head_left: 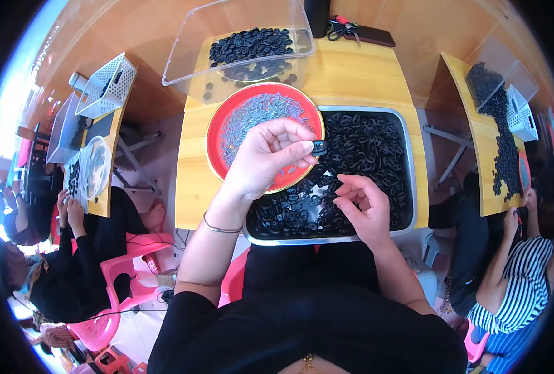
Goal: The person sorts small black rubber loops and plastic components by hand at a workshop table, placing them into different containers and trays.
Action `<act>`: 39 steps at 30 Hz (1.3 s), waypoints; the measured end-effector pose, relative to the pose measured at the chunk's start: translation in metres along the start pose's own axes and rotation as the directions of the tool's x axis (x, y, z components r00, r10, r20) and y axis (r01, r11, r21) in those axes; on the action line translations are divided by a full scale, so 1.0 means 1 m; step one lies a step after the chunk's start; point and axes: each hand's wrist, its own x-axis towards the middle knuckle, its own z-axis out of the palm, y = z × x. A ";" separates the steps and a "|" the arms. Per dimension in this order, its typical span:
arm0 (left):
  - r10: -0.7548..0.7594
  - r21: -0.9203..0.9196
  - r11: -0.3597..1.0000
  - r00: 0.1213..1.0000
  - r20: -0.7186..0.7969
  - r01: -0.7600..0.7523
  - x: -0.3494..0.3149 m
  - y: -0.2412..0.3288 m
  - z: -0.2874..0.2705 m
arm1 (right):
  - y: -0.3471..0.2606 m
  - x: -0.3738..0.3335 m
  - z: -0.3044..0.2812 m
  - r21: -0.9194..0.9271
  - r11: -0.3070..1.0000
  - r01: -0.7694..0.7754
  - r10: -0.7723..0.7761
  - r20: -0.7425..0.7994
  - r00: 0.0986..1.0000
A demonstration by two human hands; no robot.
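My left hand point(271, 153) is raised over the right edge of a round red tray point(213, 134). Between its thumb and forefinger it pinches a small black plastic piece point(319, 148). Many thin grey-blue slivers point(252, 115) lie in the red tray. My right hand point(365, 209) hovers over the front part of a metal tray point(409, 181), its fingers curled with a gap between thumb and forefinger. Nothing shows in that gap. Black oval pieces with holes point(367, 146) fill the metal tray, and its shiny bottom shows through near my right hand.
Behind the red tray stands a clear plastic box point(183, 53) with black pieces. Scissors point(355, 34) and a dark flat case point(377, 36) lie at the table's back edge. Co-workers sit at side tables point(473, 131) left and right. Pink stools point(124, 274) stand on the left.
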 end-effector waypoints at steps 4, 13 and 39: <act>-0.007 0.035 0.999 1.000 -0.004 0.007 -0.008 0.003 0.003 | -0.013 0.014 0.000 -0.129 0.983 0.128 -0.128 0.011 0.992; -0.042 0.022 0.999 0.999 0.018 0.041 -0.018 0.001 0.005 | -0.042 0.046 0.015 -0.242 0.889 0.388 -0.376 0.097 0.922; 0.582 0.835 0.468 0.812 -0.045 -0.289 0.057 0.029 -0.064 | 0.000 0.006 -0.003 -0.326 0.939 0.112 -0.106 0.038 0.994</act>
